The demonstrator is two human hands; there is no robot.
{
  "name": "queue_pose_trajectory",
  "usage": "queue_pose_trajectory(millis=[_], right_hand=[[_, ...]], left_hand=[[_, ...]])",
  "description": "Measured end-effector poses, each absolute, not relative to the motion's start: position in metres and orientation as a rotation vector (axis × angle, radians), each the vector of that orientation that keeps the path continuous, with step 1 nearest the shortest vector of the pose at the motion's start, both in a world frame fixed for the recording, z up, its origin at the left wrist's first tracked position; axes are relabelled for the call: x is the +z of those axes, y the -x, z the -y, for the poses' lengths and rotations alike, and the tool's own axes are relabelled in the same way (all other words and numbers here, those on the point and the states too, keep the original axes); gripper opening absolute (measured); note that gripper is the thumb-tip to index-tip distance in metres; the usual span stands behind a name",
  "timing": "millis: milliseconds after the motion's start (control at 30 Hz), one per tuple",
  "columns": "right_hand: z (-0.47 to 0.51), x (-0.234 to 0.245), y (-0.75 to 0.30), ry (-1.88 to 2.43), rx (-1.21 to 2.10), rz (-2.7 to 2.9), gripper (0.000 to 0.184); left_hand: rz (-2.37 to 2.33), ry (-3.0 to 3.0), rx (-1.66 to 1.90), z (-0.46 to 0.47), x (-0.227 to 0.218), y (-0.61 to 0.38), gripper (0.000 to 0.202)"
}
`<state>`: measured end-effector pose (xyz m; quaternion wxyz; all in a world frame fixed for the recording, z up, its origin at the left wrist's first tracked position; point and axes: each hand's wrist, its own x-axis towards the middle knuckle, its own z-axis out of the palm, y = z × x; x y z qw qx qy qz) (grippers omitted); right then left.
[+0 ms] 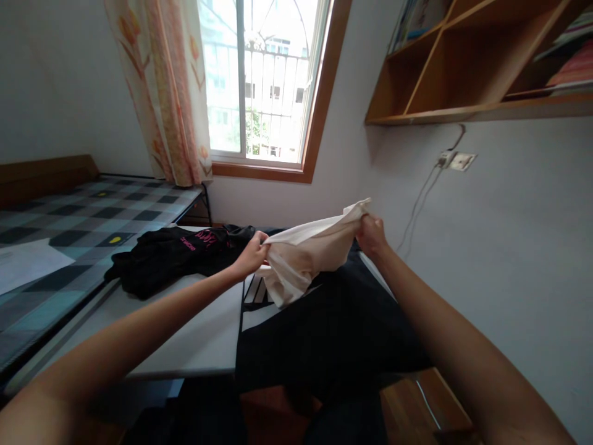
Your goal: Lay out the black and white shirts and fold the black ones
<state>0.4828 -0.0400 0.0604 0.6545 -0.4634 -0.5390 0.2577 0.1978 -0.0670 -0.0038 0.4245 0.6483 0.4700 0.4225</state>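
A cream-white garment (308,253) hangs stretched between both hands above a white table (199,334). My left hand (252,253) is closed on its left edge, low and near the table. My right hand (369,235) grips the upper right corner, held a little higher. The cloth sags down in the middle toward a black garment (333,334) spread over the right part of the table. Another black garment with pink lettering (180,253) lies bunched at the far left of the table.
A bed with a teal and black checked cover (69,228) runs along the left. A window (259,80) with a floral curtain (162,86) is ahead. A wooden shelf (472,62) hangs on the right wall above a socket (456,161) with a dangling cable.
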Motion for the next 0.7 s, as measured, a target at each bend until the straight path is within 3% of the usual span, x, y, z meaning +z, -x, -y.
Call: queue_pose_trajectory(millis=[267, 367, 500, 633, 700], right_hand=[[0.065, 0.114, -0.513, 1.212, 0.448, 1.553, 0.045], [0.076, 0.127, -0.524, 1.229, 0.515, 1.814, 0.053], [0.09, 0.097, -0.528, 1.395, 0.928, 2.306, 0.047], [0.106, 0.033, -0.516, 1.685, 1.081, 2.578, 0.026], [0.112, 0.01, -0.509, 1.634, 1.094, 2.607, 0.016]], left_hand=[[-1.269, -1.746, 1.451, 0.043, 0.093, -0.14, 0.028], [-1.218, -2.155, 1.08, 0.046, 0.115, -0.113, 0.034], [-1.243, -2.455, 0.369, 0.053, 0.088, -0.096, 0.03], [-1.263, -2.392, 0.524, 0.056, 0.034, -0.102, 0.013], [-1.218, -2.255, 0.606, 0.059, 0.017, -0.104, 0.014]])
